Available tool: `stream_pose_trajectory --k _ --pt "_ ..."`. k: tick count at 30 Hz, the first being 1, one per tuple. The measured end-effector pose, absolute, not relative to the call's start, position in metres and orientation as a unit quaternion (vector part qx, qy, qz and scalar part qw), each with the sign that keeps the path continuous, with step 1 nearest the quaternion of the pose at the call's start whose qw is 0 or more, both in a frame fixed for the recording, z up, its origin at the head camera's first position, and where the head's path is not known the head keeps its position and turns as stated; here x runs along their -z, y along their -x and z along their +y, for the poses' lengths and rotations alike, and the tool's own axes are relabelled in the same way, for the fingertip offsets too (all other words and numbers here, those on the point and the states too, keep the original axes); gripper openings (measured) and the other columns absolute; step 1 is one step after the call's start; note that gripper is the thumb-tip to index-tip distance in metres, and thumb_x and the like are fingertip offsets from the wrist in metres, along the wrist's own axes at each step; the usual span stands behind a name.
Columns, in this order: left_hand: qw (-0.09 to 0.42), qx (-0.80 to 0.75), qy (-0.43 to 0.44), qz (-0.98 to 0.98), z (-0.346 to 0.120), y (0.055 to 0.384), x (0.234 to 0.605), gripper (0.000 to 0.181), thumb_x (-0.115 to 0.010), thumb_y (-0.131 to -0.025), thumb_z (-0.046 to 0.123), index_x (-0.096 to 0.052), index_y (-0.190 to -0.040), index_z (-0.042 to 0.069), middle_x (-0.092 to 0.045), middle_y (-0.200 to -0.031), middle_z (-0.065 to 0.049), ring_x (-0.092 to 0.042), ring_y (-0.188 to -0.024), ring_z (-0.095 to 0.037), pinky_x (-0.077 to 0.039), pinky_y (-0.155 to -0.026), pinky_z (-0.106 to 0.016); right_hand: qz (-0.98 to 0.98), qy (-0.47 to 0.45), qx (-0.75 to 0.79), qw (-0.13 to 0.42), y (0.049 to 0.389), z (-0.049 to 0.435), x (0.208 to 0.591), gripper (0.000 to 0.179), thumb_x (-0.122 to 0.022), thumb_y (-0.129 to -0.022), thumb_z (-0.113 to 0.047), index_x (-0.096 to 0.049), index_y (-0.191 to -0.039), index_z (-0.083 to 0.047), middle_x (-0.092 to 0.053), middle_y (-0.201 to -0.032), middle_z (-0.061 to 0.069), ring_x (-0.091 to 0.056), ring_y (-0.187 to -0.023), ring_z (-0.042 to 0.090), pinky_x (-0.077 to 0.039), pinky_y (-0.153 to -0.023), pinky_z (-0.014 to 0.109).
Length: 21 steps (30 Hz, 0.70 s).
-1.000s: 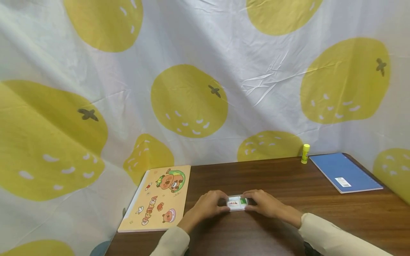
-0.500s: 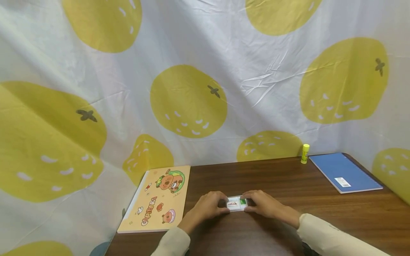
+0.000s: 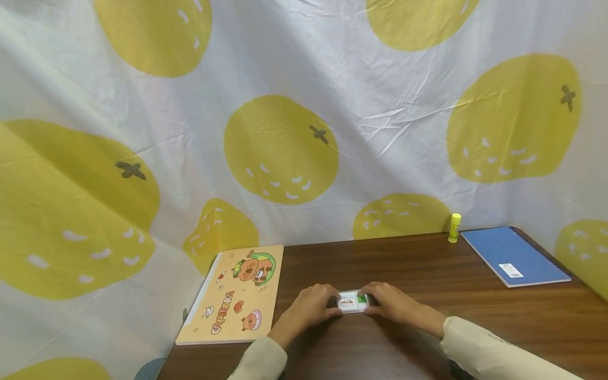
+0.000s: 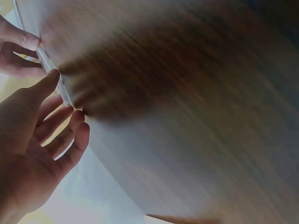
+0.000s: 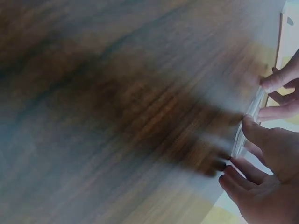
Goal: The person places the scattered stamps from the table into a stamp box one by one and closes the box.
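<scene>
A small flat clear-edged case (image 3: 349, 301), with white and green printed faces, lies low over the dark wooden table (image 3: 370, 351) at the front middle. My left hand (image 3: 310, 305) pinches its left end, thumb at the near edge and fingers at the far edge. At the right end, my right hand (image 3: 394, 302) grips it the same way. Seen side-on in the left wrist view, the case (image 4: 64, 91) is a thin pale strip held by the left hand (image 4: 35, 135). In the right wrist view, its clear edge (image 5: 240, 137) shows beside the right thumb (image 5: 252, 129).
A peach capybara-print notebook (image 3: 233, 295) lies to the left. At the back right stand a yellow glue stick (image 3: 454, 228) and, lying flat beside it, a blue spiral notebook (image 3: 515, 253). A white cloth (image 3: 304, 58) with yellow fruit hangs behind and around the table.
</scene>
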<state>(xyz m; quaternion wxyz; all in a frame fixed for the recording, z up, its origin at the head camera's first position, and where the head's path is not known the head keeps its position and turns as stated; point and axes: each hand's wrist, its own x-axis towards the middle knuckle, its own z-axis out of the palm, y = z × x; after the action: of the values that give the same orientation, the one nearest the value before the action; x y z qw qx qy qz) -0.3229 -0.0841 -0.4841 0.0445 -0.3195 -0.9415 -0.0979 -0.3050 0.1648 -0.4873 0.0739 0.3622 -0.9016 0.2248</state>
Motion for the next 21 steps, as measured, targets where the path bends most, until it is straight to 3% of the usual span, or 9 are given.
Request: stream_pose_trajectory --k 21 --pt "0.038 0.074 0.315 -0.945 -0.0774 0.3252 0.4782 0.033 -0.085 -0.087 0.039 -0.078 -0.111 0.017 -0.076 -0.109 0.005 -0.069 -0.094 -0.010 -0.056 -0.079 -0.031 -0.910 -0.337 -0.230 0.068 0.3058 0.1657 0.4868 0.036 -0.085 -0.086 -0.012 -0.069 -0.116 0.001 -0.065 -0.120 0.021 -0.067 -0.102 0.034 -0.057 -0.081 0.044"
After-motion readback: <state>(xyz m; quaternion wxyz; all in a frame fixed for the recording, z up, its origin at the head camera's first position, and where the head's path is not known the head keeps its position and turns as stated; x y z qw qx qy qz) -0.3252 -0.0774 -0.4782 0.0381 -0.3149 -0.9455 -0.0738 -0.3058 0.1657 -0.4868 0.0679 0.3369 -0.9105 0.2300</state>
